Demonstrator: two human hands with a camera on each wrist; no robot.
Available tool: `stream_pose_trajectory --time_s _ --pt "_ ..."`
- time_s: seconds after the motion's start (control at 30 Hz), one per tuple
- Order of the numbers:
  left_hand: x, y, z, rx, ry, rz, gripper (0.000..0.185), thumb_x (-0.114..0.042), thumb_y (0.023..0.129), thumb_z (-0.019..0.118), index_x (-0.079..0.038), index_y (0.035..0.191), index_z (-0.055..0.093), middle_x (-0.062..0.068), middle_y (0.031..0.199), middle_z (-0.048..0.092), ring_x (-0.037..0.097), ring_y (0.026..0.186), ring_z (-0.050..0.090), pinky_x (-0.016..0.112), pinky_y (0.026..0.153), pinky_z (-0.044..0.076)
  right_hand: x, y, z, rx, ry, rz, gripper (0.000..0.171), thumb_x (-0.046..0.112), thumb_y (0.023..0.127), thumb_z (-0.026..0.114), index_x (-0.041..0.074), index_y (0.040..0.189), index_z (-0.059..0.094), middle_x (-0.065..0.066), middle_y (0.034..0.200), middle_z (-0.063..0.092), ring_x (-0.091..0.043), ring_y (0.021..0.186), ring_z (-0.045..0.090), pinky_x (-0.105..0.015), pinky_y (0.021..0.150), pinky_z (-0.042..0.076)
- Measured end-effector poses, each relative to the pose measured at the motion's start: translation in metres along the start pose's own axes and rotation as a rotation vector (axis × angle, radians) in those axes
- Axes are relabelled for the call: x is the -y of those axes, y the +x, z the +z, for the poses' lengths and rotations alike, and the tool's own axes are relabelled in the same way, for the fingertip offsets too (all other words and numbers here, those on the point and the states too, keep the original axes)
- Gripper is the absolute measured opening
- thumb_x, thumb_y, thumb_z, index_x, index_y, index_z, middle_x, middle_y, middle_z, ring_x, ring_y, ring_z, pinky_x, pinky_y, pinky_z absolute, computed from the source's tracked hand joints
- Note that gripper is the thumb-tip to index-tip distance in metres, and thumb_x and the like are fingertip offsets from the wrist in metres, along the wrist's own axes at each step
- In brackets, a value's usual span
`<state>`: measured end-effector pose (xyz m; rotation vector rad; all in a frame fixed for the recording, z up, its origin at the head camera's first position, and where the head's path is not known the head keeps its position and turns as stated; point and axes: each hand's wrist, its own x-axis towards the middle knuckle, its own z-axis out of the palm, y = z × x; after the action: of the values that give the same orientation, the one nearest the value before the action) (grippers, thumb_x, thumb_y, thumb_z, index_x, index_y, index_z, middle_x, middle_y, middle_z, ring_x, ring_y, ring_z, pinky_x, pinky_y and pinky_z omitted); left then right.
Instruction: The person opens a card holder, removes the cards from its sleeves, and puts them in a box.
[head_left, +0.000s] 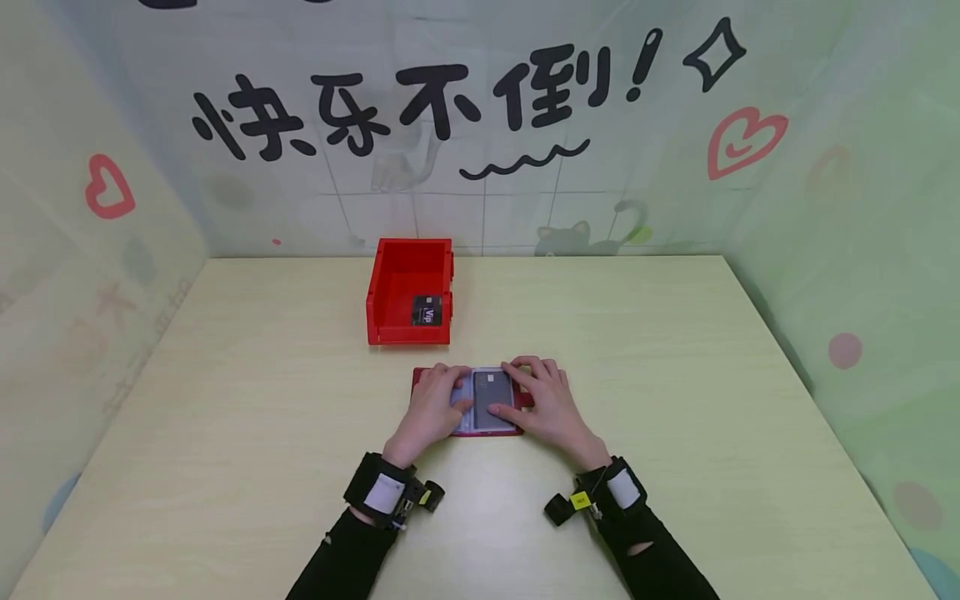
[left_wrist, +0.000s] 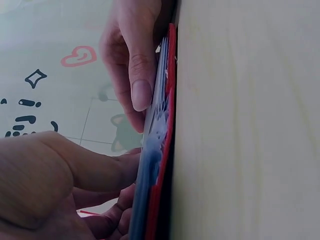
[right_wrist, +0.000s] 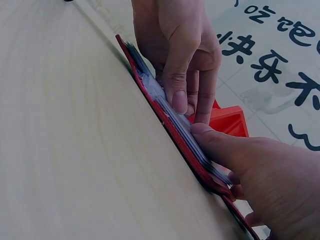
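A red-covered card holder lies spread on the table, its clear sleeves facing up. One dark grey card shows in the right-hand sleeve. My left hand holds the left half, thumb and bent fingers on the sleeves near the middle. With my right hand I hold the right half, the thumb on the card and the fingers at the far edge. From the side, the left wrist view shows the stacked sleeves above the red cover. Part of the left page is hidden under my left hand.
Behind the card holder stands a red open bin with a black card marked "Vip" inside, near its front right. The pale wooden table meets a printed backdrop at its far edge.
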<state>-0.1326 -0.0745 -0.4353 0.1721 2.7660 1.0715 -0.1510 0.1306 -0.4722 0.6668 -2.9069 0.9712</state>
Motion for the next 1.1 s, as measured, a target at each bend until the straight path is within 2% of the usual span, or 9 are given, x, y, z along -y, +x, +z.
stream_pose_trajectory --time_s 0.47,0.73,1.1 --pt "0.0003 0.0009 -0.0007 0.012 -0.038 -0.015 0.050 -0.006 0.090 0.071 -0.004 0.138 0.057 0.014 0.112 0.057 0.029 0.113 0.048 0.047 0.100 0.046 -0.0011 0.0004 0.0003 0.006 0.006 0.023 0.070 0.045 0.082 0.080 0.011 0.139 0.060 -0.012 0.138 0.052 -0.033 0.124 0.042 -0.054 0.107 0.033" --pt "0.0004 0.0016 -0.0021 0.016 -0.063 -0.022 0.048 -0.007 0.091 0.070 -0.003 0.137 0.057 0.012 0.109 0.056 0.029 0.114 0.047 0.046 0.100 0.046 0.0006 0.0013 0.0006 0.008 0.016 0.051 0.068 0.048 0.081 0.080 0.015 0.137 0.059 -0.012 0.138 0.051 -0.033 0.126 0.040 -0.052 0.106 0.033" --pt "0.0009 0.0023 -0.0030 0.005 -0.096 -0.024 0.036 -0.010 0.096 0.063 -0.002 0.131 0.062 0.011 0.103 0.057 0.029 0.111 0.047 0.040 0.091 0.041 0.0036 0.0012 0.0019 0.007 -0.007 0.075 0.070 0.051 0.079 0.081 0.017 0.136 0.059 -0.013 0.138 0.048 -0.033 0.126 0.039 -0.052 0.107 0.032"
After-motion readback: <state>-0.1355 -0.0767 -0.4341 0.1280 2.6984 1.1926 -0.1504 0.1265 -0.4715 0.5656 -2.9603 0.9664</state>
